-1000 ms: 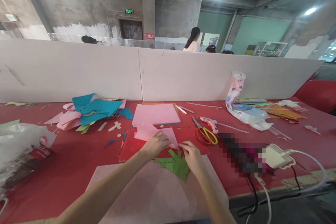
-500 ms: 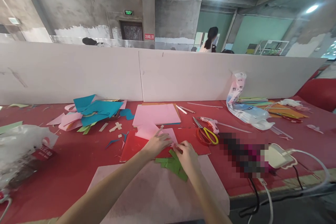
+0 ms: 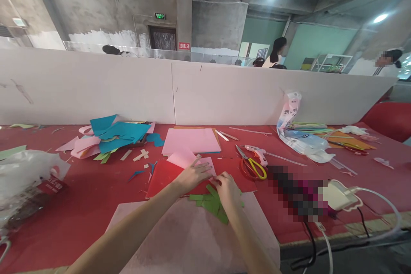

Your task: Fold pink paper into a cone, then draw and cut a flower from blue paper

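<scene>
My left hand (image 3: 192, 176) lies on a small pink paper sheet (image 3: 183, 158) whose far corner curls up. The fingers are spread, the forefinger stretched out. My right hand (image 3: 227, 187) is closed in a pinch at the near edge of that pink paper; what it pinches is too small to name. Under both lies a red sheet (image 3: 162, 173). A heap of green paper strips (image 3: 210, 203) sits just below my right hand, on a large pale pink sheet (image 3: 189, 239).
Scissors with red and yellow handles (image 3: 252, 167) and a glue gun (image 3: 257, 151) lie to the right. A pink paper stack (image 3: 191, 140), blue and pink scraps (image 3: 112, 135), plastic bags (image 3: 300, 139) and a white charger with cables (image 3: 338, 195) surround them. A white partition (image 3: 128, 90) closes the back.
My right hand has drawn in towards my left hand, from the green strips to the pink paper's edge. The pink paper's far corner has lifted. People beyond the partition have moved right.
</scene>
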